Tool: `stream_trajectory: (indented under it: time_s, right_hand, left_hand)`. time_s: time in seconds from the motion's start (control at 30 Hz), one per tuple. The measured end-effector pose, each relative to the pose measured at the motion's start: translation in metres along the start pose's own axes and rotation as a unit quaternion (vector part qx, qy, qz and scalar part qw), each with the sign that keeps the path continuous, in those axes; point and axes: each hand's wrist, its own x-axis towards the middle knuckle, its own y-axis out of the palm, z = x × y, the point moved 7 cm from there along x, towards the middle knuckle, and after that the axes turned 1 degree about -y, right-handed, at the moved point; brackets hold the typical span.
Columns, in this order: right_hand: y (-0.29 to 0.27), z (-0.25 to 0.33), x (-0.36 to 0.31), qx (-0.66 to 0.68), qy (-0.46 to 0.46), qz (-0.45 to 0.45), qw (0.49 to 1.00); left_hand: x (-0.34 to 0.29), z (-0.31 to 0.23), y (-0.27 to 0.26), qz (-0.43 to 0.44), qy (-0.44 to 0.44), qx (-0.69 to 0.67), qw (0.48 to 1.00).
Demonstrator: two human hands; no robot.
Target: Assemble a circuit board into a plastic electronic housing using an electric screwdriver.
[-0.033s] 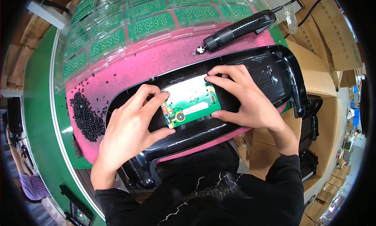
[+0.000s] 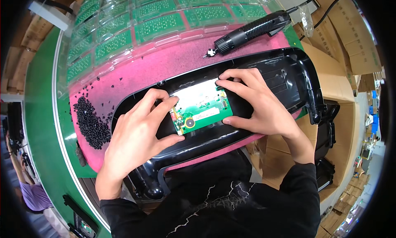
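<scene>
A green circuit board [image 2: 211,119] with a round buzzer-like part near its lower left corner is held over the middle of a long black plastic housing [image 2: 272,65]. My left hand [image 2: 138,128] grips the board's left edge, thumb at the lower corner and fingertips at the upper one. On the opposite edge my right hand [image 2: 258,104] pinches it the same way, thumb below and fingers above. Bright glare washes out the upper part of the board. Whether the board touches the housing beneath, I cannot tell.
Behind the housing, a black electric screwdriver [image 2: 251,32] lies on the pink mat [image 2: 165,69]. A heap of small black screws [image 2: 93,124] is at the left. Clear trays [image 2: 159,25] of green boards fill the back. An open cardboard box [image 2: 342,143] with black parts stands at the right.
</scene>
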Motion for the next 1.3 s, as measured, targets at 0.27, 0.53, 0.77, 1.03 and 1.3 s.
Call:
stream_trajectory:
  time_s: [0.27, 0.53, 0.77, 1.03, 1.3]
  right_hand:
    - [0.001, 0.002, 0.000, 0.002, 0.008, 0.016, 1.000]
    - [-0.044, -0.009, 0.001, 0.049, 0.068, -0.099, 0.992]
    - [-0.125, -0.117, 0.018, -0.029, 0.222, -0.161, 0.961]
    - [-0.096, -0.051, 0.077, 0.321, -0.014, -0.410, 0.854]
    - [-0.061, -0.005, 0.109, 0.554, -0.035, -0.282, 0.782]
  left_hand:
    - [-0.002, 0.001, -0.001, -0.008, -0.003, -0.020, 1.000]
    - [-0.002, 0.004, -0.002, -0.002, -0.006, -0.013, 1.000]
    - [-0.004, 0.000, -0.002, -0.004, 0.020, -0.004, 1.000]
    - [-0.007, 0.007, -0.001, 0.008, 0.019, -0.014, 1.000]
    - [-0.005, 0.003, -0.008, -0.034, 0.042, -0.047, 0.997]
